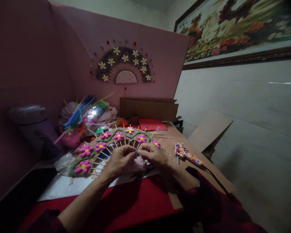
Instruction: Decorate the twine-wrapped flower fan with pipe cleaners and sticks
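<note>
My left hand (118,161) and my right hand (152,154) meet over the middle of a fan-shaped craft piece. Their fingertips are pinched around a small blue ball (136,152), partly covered by the fingers. Below and behind them lies the fan (87,152), a half ring wrapped in brown cord with thin wooden sticks. Pink flowers with yellow centres (83,166) and a wavy green strand (109,139) decorate it. One stick at its top edge carries a dark blue ball (146,128). The inner part of the fan is partly hidden by my hands.
A flower-patterned glue gun (188,155) with a black cord lies at the right on cardboard. Red paper (152,124) and loose sticks are behind. Bagged colourful craft supplies (87,118) are heaped at left. A finished-looking fan with white flowers (124,58) hangs on the pink board.
</note>
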Motion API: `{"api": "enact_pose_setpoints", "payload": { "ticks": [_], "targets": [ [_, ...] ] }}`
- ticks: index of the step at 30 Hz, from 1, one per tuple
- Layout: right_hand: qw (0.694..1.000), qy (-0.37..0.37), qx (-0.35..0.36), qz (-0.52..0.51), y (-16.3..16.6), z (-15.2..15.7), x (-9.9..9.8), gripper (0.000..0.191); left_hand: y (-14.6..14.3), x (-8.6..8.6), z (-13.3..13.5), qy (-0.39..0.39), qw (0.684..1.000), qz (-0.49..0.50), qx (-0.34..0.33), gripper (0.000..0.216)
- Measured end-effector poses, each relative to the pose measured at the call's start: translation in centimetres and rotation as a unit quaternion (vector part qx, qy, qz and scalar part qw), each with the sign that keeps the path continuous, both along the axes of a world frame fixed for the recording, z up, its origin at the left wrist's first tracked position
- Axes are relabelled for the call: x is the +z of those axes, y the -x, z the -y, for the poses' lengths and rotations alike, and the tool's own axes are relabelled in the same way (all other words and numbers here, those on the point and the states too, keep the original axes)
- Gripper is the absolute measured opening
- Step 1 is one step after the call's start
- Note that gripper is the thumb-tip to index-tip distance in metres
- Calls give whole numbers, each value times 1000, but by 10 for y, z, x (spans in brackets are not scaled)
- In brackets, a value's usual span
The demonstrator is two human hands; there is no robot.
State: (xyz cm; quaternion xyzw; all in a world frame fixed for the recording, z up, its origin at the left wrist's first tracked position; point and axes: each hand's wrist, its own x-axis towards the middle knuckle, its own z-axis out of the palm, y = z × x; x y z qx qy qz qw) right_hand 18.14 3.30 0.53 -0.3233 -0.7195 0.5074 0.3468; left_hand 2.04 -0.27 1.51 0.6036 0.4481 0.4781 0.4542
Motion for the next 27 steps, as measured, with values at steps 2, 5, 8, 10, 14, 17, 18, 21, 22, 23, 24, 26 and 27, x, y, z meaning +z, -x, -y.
{"api": "enact_pose_setpoints", "payload": {
  "ticks": [2, 5, 8, 10, 14, 17, 18, 21, 22, 23, 24, 26, 27],
  "targets": [
    [1000, -19, 7, 14, -1, 1, 4, 25, 0, 2, 0, -9, 1000, -8, 0, 20],
    [984, -158, -47, 59, -8, 4, 15, 27, 1, 3, -1, -14, 1000, 17, -11, 22],
    [939, -290, -168, 76, -24, 10, 28, 23, 3, 0, -4, -19, 999, 41, -2, 23],
    [925, -291, -235, 67, -39, 13, 33, 23, 3, -2, -5, -28, 998, 47, 5, 21],
    [891, -264, -361, 84, -73, 11, 36, 24, 2, -6, -4, -31, 999, 43, 11, 18],
    [877, -251, -390, 128, -93, 3, 36, 23, 0, -8, -4, -36, 998, 38, 17, 18],
    [872, -246, -393, 157, -97, 0, 36, 23, 0, -9, -4, -40, 998, 39, 20, 18],
    [847, -247, -398, 253, -100, -11, 34, 22, 1, -10, -4, -49, 997, 46, 37, 20],
    [840, -250, -399, 270, -99, -15, 34, 21, 2, -9, -4, -51, 996, 49, 45, 20],
    [834, -253, -401, 281, -98, -20, 34, 21, 3, -8, -4, -51, 996, 53, 53, 20],
    [829, -255, -404, 289, -96, -24, 34, 20, 3, -7, -3, -51, 995, 58, 62, 20],
    [818, -260, -412, 307, -93, -34, 35, 22, 4, -4, -2, -48, 994, 67, 77, 20],
    [812, -262, -415, 316, -91, -40, 36, 24, 4, -3, -1, -45, 993, 71, 84, 21]
  ]
}}
